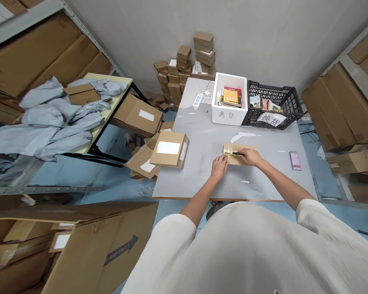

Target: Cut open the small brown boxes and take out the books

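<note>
A small flat cardboard box [241, 147] lies on the grey table [199, 171], with shiny clear tape over its left end. My left hand [220, 166] grips the box at its near left corner, fingers bent against the edge. In my right hand [251, 157], closed above the box, is a black and yellow utility knife [236, 153]. It points left, and its front end lies over the taped part. Whether the blade is in the cardboard I cannot tell.
A labelled carton [168, 149] sits at the table's left edge. Behind the small box stand a white foam bin [229, 116] of books and a black crate [276, 118]. A power strip [197, 101] lies back left, a pink pack [295, 160] right. Grey parcels [49, 118] cover a side table.
</note>
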`<state>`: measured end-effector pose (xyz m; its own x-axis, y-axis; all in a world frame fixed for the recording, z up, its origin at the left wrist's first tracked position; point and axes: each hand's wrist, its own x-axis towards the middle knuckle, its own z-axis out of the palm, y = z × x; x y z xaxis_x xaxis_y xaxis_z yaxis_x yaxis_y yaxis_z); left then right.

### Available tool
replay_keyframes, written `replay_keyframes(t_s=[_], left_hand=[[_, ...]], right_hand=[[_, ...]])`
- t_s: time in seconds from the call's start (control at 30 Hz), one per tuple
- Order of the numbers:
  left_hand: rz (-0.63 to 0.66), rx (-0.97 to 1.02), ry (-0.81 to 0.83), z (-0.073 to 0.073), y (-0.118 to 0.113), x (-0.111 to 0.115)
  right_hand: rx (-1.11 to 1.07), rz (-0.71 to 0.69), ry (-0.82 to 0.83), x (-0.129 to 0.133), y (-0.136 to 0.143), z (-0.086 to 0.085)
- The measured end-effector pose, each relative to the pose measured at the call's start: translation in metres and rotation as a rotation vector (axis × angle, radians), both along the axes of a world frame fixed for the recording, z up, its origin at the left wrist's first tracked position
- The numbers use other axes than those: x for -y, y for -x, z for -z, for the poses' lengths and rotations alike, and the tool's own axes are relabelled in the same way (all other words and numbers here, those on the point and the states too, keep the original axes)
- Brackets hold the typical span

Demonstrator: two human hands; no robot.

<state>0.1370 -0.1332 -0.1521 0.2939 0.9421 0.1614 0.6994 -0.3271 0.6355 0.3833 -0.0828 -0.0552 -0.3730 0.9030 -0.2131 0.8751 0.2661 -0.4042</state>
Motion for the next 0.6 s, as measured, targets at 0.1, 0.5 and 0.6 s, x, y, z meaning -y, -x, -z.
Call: replay_keyframes(t_s=[0.1,0.5,0.6], left_hand=[[0.008,-0.023,0.007,-0.002,0.0,0.0],[-0.011,-0.055,0.011,-0.003,-0.002,-0.002],[-0.01,-0.128,0.002,-0.006,-0.002,-0.001]], right_hand=[[0.011,-0.003,-0.002,0.001,0.001,0.0],[0.241,-0.055,-0.018,0.009,0.022,-0.023],[0.322,-0.087,0.011,0.01,0.028,-0.033]])
